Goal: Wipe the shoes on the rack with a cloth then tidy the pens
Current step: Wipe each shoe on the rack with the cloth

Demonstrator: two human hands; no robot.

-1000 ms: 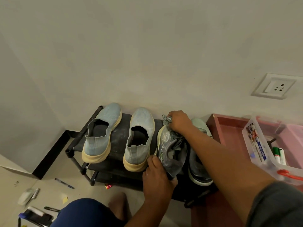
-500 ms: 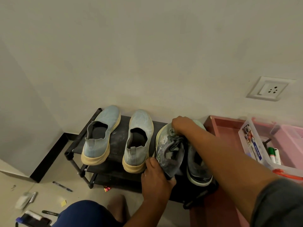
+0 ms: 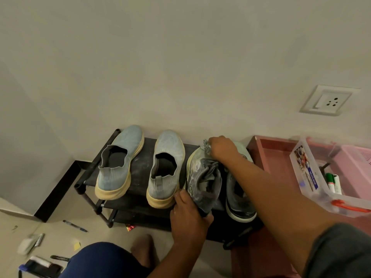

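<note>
A black shoe rack [image 3: 138, 157] stands against the wall. Two light blue slip-on shoes [image 3: 118, 163] [image 3: 166, 167] sit on its left half. A dusty grey sneaker [image 3: 202, 177] is tilted on its side; my left hand [image 3: 188, 217] grips its heel. My right hand [image 3: 222, 149] presses a small grey cloth [image 3: 206, 147] on its toe. The second grey sneaker [image 3: 239, 199] lies flat to the right, partly under my arm. Pens [image 3: 75, 226] [image 3: 59, 257] lie on the floor at the lower left.
A clear plastic box [image 3: 307, 177] with green and white markers sits at the right on a pink crate [image 3: 353, 167] over a reddish tray [image 3: 269, 155]. A wall socket [image 3: 329, 102] is above. An eraser and black items lie on the floor lower left. My knee is below.
My right hand has slid the cloth back up to the sneaker's toe tip after dipping toward the laces. The left hand has kept its hold on the heel.
</note>
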